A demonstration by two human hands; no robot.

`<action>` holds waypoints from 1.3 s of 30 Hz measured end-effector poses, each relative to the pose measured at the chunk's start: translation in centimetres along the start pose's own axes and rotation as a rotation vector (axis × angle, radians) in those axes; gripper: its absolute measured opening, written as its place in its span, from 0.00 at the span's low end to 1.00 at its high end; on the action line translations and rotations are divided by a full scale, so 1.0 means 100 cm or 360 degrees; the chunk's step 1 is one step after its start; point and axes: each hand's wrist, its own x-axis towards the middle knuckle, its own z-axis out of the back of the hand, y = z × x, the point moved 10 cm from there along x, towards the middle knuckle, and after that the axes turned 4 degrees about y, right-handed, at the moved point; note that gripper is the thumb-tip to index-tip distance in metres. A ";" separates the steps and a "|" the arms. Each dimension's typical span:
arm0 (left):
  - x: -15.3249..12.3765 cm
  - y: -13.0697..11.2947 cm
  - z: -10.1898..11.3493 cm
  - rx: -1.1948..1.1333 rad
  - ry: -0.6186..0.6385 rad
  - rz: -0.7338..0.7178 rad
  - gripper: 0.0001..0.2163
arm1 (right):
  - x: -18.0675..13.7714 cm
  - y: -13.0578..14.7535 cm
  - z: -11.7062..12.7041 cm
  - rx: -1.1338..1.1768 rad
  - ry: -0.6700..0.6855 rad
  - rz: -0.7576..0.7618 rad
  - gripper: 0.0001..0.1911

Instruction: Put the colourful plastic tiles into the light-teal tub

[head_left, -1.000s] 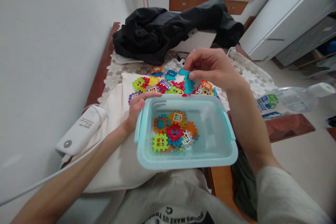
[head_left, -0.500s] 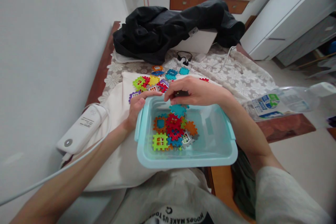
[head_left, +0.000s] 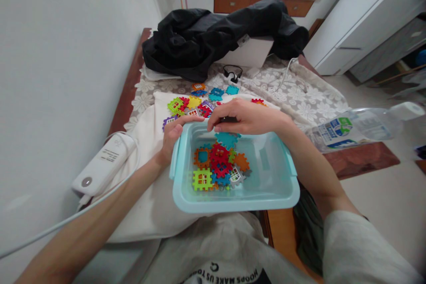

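A light blue plastic container (head_left: 266, 188) rests on my lap and holds several colourful interlocking tiles (head_left: 218, 166). My left hand (head_left: 175, 135) grips its far left corner, thumb over the rim. My right hand (head_left: 244, 117) hovers palm down over the far rim, fingers curled together against the thumb. What is under them is hidden. A teal tile (head_left: 227, 138) lies on the pile just below those fingers. More loose tiles (head_left: 193, 104) are scattered on the white cloth (head_left: 151, 142) beyond the container.
A black jacket (head_left: 213, 35) is heaped at the far end of the lace-covered table (head_left: 299, 97), with earphones (head_left: 232, 72) in front of it. A white power strip (head_left: 104, 162) lies at the left, a plastic bottle (head_left: 356, 128) at the right.
My right hand came down from above the scattered tiles to the container's far rim. The teal and red tiles it carried now lie on the pile. My left hand kept its grip.
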 end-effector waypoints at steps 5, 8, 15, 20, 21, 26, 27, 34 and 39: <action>0.000 -0.003 0.000 0.0047 0.0004 -0.0031 0.27 | 0.001 0.002 -0.002 0.0013 0.0023 0.0039 0.13; 0.000 -0.004 -0.001 0.0049 0.0035 -0.0085 0.26 | 0.001 0.001 -0.003 0.0017 0.0021 0.0033 0.13; -0.001 0.000 0.001 0.0047 0.0002 -0.0004 0.28 | 0.000 -0.005 -0.005 -0.0053 0.0047 0.0000 0.21; 0.000 -0.003 -0.001 0.0063 0.0035 -0.0055 0.25 | 0.000 -0.007 -0.004 -0.0051 0.0023 -0.0043 0.19; 0.000 -0.004 -0.001 0.0072 0.0041 -0.0075 0.25 | 0.000 -0.006 -0.003 -0.0047 0.0011 -0.0042 0.18; 0.000 -0.006 0.001 0.0094 -0.0008 -0.0094 0.25 | -0.003 0.008 0.005 0.0074 -0.0062 0.0078 0.18; 0.000 -0.005 0.001 0.0081 -0.0012 -0.0079 0.26 | -0.004 0.012 0.006 0.0121 -0.0057 0.0117 0.18; 0.000 -0.009 -0.001 0.0054 0.0004 -0.0083 0.25 | -0.014 -0.003 0.030 0.0179 -0.0170 0.0038 0.22; 0.001 -0.006 -0.001 -0.0002 0.0017 -0.0063 0.26 | -0.037 -0.105 0.044 -0.0332 -0.0344 -0.0584 0.28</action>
